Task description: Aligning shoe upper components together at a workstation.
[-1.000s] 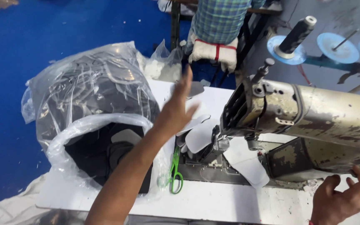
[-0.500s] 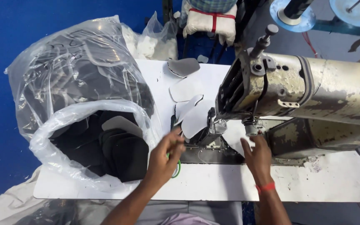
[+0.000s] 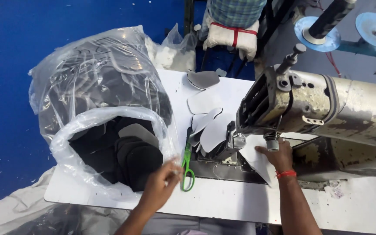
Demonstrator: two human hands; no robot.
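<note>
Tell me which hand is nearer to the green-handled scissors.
Left. The left hand is right beside the green-handled scissors, just left of the handles. The right hand rests on a pale piece farther right.
</note>
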